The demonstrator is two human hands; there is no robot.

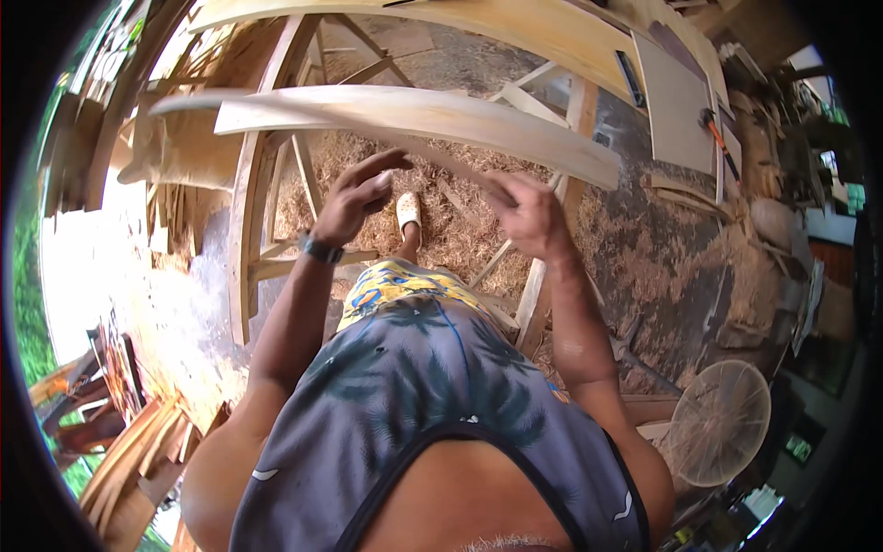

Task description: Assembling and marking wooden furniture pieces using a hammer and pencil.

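Note:
My right hand (532, 216) is closed on one end of a long, thin, brownish strip (354, 122). From there the strip slants to the far left, bending and blurring, above a pale wooden plank (432, 118). The plank lies across wooden trestles in front of me. Just below the strip, my left hand (357, 198) has its fingers stretched toward the right and its thumb apart, holding nothing. A dark watch (320, 248) is on that wrist.
Trestle legs (248, 216) stand at left and right, with wood shavings (460, 216) on the floor between them. Farther off lies another long board (515, 32). An orange-handled hammer (720, 143) rests at right, near a light panel (676, 110). A round fan (720, 423) stands lower right.

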